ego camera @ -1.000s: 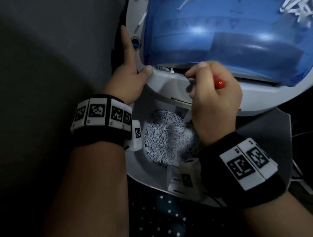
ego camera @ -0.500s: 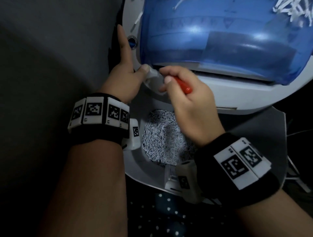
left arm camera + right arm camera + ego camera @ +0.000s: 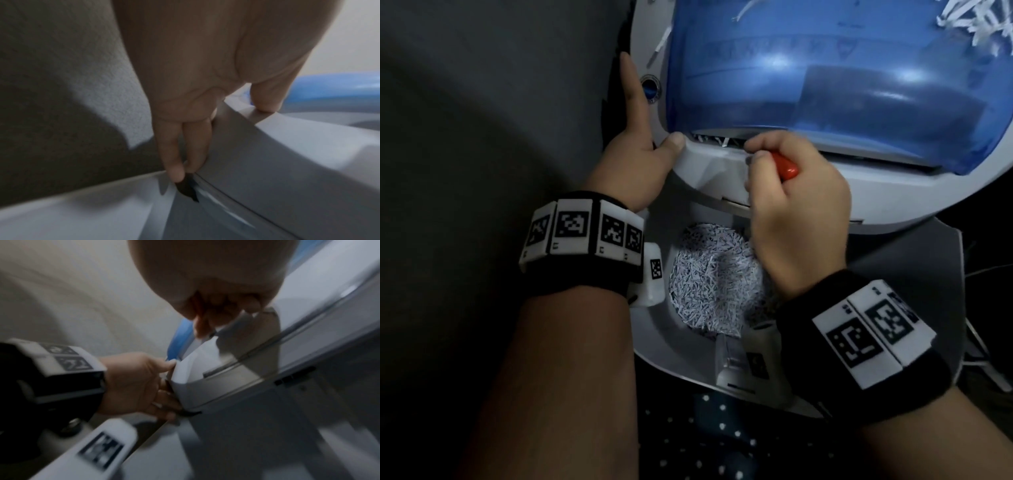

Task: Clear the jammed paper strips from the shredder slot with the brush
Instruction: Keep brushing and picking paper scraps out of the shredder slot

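The shredder head [image 3: 893,192] is grey-white with a blue see-through cover [image 3: 825,68] and lies tilted over its bin. White jammed paper strips [image 3: 712,139] poke from the slot below the cover. My left hand [image 3: 640,154] grips the head's left end, thumb on top and index finger straight along the side; the left wrist view shows the fingers [image 3: 185,146] against the grey shell [image 3: 267,162]. My right hand [image 3: 751,154] holds the red-handled brush [image 3: 786,168] at the slot, just right of the strips. The fingers hide the bristles.
Under the head, the open bin [image 3: 654,342] holds a heap of shredded paper [image 3: 712,281]. Loose strips [image 3: 969,20] lie on the cover at the top right. A dark wall is on the left, dotted fabric [image 3: 722,428] below, thin cables [image 3: 983,359] at the right.
My right hand swept the brush left along the slot up to the left thumb, then drew back a little to the right. The left hand kept its hold.
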`<state>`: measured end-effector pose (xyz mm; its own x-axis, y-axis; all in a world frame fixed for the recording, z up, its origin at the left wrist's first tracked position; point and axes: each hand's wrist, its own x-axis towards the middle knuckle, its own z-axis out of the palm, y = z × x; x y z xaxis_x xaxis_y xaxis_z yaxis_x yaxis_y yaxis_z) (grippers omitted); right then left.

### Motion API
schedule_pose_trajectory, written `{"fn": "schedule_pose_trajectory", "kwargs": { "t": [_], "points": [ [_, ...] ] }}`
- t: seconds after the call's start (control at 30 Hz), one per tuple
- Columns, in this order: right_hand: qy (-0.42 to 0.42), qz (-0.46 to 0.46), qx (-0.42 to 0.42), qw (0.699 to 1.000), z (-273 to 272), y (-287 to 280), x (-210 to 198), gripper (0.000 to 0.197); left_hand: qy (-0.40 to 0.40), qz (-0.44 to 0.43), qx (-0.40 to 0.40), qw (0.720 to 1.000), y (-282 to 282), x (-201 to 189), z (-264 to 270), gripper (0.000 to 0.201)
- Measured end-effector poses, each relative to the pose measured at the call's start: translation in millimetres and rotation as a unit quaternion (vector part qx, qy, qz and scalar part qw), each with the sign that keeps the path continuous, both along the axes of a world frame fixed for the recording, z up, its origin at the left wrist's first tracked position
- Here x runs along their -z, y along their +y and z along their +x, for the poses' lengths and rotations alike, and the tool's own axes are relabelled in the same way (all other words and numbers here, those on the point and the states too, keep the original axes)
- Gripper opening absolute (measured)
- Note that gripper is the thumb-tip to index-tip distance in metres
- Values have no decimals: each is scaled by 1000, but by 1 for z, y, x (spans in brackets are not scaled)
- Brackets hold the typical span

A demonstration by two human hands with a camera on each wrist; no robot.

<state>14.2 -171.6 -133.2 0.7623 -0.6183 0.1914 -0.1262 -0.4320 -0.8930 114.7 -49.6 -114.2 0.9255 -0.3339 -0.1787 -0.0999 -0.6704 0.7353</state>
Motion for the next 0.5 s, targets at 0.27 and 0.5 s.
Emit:
{"fn": "schedule_pose_trajectory", "kwargs": {
  "t": [0.27,0.5],
  "points": [
    [36,-49,-74,995,-1,4,5,31,-8,-6,7,1000,-2,-2,-3,82],
    [-20,-25,-76,997,-4,16,5,22,-8,-10,-2,1000,-1,0,-2,83]
  ]
}}
